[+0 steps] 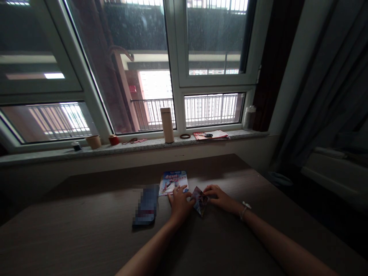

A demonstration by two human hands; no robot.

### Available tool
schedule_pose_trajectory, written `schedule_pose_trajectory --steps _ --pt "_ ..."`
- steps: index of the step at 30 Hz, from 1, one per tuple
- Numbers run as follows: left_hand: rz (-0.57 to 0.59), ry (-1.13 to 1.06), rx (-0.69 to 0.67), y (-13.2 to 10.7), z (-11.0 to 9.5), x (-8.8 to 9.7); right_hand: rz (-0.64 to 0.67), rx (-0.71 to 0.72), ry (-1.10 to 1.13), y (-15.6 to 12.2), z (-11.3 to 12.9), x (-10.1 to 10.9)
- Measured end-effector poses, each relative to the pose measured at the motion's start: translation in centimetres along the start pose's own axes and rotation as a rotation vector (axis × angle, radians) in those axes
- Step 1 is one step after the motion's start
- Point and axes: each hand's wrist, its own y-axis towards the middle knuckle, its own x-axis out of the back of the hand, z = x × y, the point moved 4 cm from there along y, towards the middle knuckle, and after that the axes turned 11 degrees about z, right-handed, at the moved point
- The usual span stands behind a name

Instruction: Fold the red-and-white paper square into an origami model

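A small piece of folded paper [200, 202], dark purple and blue with a printed pattern and shaped like a kite, is between my hands over the table. My left hand [181, 206] has its thumb side against the paper's left edge, with the fingers curled. From the other side, my right hand [221, 198] grips the right edge between thumb and fingers; a light bracelet is on that wrist. Just beyond my left hand lies a colourful printed leaflet [166, 188], partly covered by the fingers. A dark blue flat item [146, 205], blurred by pixels, is to its left.
The brown table [86, 222] reaches to the wall below the window. On the sill stand a beige flask [167, 125], a brown cup [93, 142], a red jar [114, 140] and a clear bottle [249, 118]. Scissors [207, 135] rest on red-edged papers [220, 134].
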Motion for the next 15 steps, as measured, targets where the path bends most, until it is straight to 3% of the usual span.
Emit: schedule_pose_trajectory --steps 15 --pt "0.020 0.001 0.011 0.1 -0.2 0.1 -0.075 -0.001 -0.156 0.0 1.1 -0.6"
